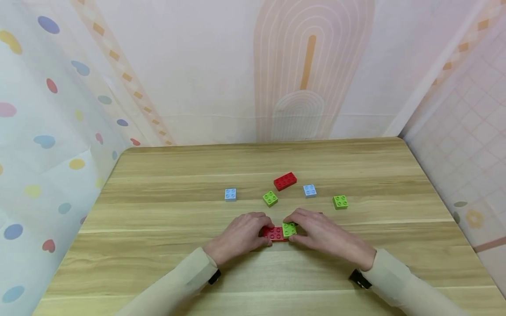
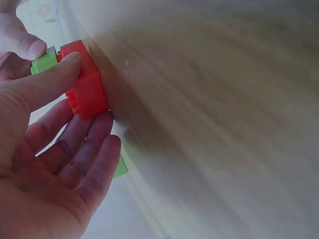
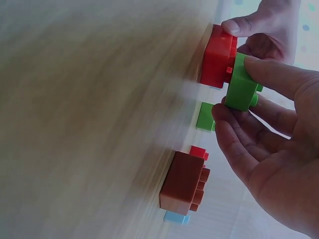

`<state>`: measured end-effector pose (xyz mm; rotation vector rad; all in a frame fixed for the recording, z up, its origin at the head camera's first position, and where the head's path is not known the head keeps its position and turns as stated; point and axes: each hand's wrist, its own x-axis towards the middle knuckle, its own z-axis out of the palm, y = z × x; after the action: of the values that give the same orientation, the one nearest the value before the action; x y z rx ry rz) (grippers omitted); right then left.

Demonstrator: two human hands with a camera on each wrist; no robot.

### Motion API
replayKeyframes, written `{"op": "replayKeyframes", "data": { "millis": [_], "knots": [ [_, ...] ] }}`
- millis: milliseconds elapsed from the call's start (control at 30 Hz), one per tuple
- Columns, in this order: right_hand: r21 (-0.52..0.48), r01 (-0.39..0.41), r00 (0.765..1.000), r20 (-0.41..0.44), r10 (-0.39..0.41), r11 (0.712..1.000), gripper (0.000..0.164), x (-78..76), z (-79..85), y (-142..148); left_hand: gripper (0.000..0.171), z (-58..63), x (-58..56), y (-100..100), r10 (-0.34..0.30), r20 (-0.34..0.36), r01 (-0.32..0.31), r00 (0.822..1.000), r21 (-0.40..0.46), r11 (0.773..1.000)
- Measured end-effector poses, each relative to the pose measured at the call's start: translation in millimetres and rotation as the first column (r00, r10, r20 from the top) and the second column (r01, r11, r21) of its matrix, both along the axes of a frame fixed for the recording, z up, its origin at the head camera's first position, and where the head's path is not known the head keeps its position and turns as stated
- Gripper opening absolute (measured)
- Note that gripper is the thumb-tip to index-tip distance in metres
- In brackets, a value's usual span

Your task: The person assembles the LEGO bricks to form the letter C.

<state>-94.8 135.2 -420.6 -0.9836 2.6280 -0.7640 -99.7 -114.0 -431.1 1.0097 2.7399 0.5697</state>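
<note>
On the tabletop lies a red eight-stud toy brick [image 1: 273, 233], its left end pinched between the thumb and fingers of my left hand [image 1: 243, 235]. My right hand [image 1: 318, 228] pinches a green four-stud brick [image 1: 289, 230] by its sides, over the right end of the red one. From the right wrist, the green brick [image 3: 241, 83] overhangs the end of the red brick [image 3: 217, 59], with red studs showing at the seam between them. The left wrist view shows my left thumb along the near side of the red brick [image 2: 89, 82].
Behind my hands lie another red brick [image 1: 285, 181], two light blue bricks [image 1: 230, 195] and two more green bricks [image 1: 270, 199]. A brownish-red brick [image 3: 182, 181] stands beside my right hand, mostly hidden by it in the head view. Patterned cloth [image 1: 213, 87] hangs behind the wooden table [image 1: 158, 245].
</note>
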Motion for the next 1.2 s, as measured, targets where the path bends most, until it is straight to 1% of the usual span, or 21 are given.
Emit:
{"op": "replayKeyframes", "data": {
  "millis": [133, 333, 633, 933, 1067, 1200],
  "knots": [
    [0.015, -0.001, 1.000, -0.005, 0.001, 1.000, 0.036, -0.1, -0.1, -2.2, 0.026, 0.6, -0.6, 0.4, 0.001, 0.016, -0.001, 1.000, 0.001, 1.000],
    [0.017, -0.014, 0.998, -0.061, 0.015, 1.000, 0.032, -0.2, -1.7, -4.9, 0.025, 0.5, -1.2, 0.5, 0.003, 0.028, -0.003, 1.000, 0.007, 1.000],
    [0.027, -0.003, 0.998, -0.070, 0.005, 1.000, 0.034, 0.7, -0.9, -4.9, 0.025, -0.2, -0.6, 0.4, 0.004, 0.018, -0.004, 1.000, 0.016, 1.000],
    [0.051, -0.035, 0.993, -0.112, 0.041, 0.998, 0.036, 0.2, 0.8, -6.4, 0.026, -2.5, -1.1, 0.1, 0.009, 0.019, -0.010, 1.000, 0.027, 1.000],
    [0.066, -0.034, 0.990, -0.133, 0.043, 0.997, 0.035, 0.6, 1.5, -8.4, 0.027, -3.1, -2.0, -0.2, 0.018, 0.034, -0.019, 0.999, 0.029, 0.999],
    [0.082, -0.028, 0.986, -0.159, 0.041, 0.996, 0.034, 2.0, 1.1, -9.7, 0.029, -4.6, -3.5, -0.4, 0.026, 0.062, -0.030, 0.998, 0.060, 0.998]
  ]
}}
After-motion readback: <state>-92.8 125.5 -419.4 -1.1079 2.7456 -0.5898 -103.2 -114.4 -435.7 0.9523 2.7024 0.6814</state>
